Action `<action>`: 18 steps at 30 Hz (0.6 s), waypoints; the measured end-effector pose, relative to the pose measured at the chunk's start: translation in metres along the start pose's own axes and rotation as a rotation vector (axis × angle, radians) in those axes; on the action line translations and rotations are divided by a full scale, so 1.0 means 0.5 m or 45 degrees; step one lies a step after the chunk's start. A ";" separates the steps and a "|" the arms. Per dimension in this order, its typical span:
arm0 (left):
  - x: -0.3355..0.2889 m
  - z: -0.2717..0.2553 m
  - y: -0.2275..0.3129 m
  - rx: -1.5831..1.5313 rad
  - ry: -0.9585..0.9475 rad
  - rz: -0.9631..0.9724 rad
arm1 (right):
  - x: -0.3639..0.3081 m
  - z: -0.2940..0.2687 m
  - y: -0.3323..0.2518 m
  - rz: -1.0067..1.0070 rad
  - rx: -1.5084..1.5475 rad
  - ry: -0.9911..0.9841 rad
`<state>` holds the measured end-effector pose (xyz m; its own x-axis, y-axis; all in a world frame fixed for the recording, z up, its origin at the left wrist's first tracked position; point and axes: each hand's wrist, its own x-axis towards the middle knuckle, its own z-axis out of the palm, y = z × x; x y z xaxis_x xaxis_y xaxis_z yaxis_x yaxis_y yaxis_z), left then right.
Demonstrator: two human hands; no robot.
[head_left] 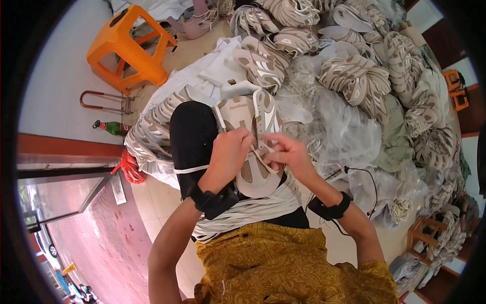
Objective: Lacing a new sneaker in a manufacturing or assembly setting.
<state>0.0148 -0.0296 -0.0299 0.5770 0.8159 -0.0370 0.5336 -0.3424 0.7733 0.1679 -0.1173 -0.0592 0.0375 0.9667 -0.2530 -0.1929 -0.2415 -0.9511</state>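
Left of the upper point(255, 177) I see a stool point(120, 46). The left hand point(233, 152) curls tight over the upper, which lies on the lap point(194, 133); the right hand point(287, 154), half-curled, is at its right edge. I can't tell what either grips. More uppers point(357, 83) heap farther right.

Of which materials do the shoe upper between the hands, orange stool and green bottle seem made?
Shoe upper: probably synthetic leather, smooth and matte; brown insets look like mesh, finely dotted.
Orange stool: likely moulded plastic, evenly coloured, slightly glossy.
Green bottle: apparently glass, dark with shiny highlights.
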 end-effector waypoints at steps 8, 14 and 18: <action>0.022 0.031 -0.005 0.242 -0.121 -0.070 | 0.019 -0.024 0.028 0.121 -0.201 0.098; 0.025 0.034 -0.008 0.340 -0.262 -0.080 | 0.015 -0.014 0.013 -0.077 -0.636 0.200; 0.022 0.040 -0.007 0.365 -0.223 -0.062 | 0.015 -0.006 0.018 -0.140 -0.681 0.269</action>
<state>0.0316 -0.0288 -0.0460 0.6310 0.7504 -0.1969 0.7008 -0.4425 0.5596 0.1693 -0.1123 -0.0700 0.2348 0.9640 -0.1251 0.3428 -0.2025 -0.9173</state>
